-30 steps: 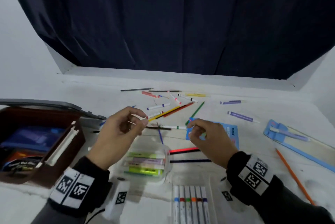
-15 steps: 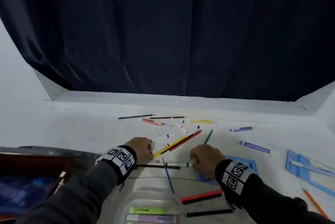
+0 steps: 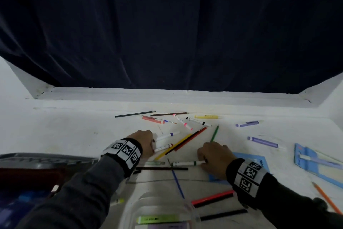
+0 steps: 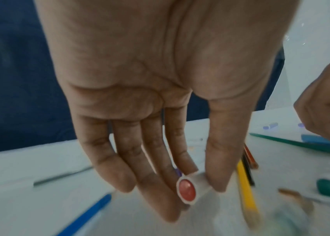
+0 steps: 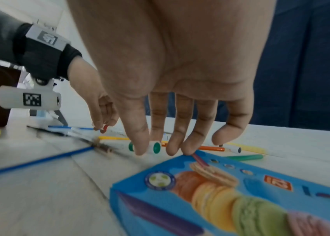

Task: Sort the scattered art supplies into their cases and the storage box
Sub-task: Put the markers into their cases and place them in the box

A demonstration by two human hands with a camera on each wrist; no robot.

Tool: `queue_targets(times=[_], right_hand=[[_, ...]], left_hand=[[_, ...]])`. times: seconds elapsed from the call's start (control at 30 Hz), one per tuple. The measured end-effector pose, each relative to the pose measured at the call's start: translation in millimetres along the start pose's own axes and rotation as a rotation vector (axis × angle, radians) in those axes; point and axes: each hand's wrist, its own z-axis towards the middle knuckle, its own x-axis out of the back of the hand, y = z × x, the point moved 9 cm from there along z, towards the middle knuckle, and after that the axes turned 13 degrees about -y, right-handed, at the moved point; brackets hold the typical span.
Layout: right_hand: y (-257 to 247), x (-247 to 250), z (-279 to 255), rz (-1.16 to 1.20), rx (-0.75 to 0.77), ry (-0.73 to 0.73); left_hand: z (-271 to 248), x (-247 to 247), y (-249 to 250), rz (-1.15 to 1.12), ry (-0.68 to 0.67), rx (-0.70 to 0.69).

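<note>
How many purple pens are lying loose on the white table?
2. One pale purple pen lies far right, near the back ledge. The other purple pen lies nearer, just left of the blue pack. More may be hidden inside cases.

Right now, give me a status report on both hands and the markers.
Left hand pinching red-capped marker on the table. Right hand pinching green-capped marker, beside the blue box. Loose pencils crowd both grips.

Dark navy curtain (image 3: 167, 30) fills upper frame, hanging in folds. Below it a white ledge (image 3: 167, 95), then white tabletop (image 3: 65, 128). White walls (image 3: 9, 76) at L & R edges. Dim light.
</note>
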Motion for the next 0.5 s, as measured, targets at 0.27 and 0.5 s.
queue_targets(times=[0.27, 0.5], right_hand=[[17.9, 44.2, -71.3, 0.688, 0.183, 0.466], [46.9, 61.0, -155.5, 0.952, 0.289, 0.697]], left_hand=[[-79.1, 73.9, 32.3, -0.275, 0.409, -0.234], [-188.6, 76.2, 82.3, -0.773, 0.651, -0.595]])
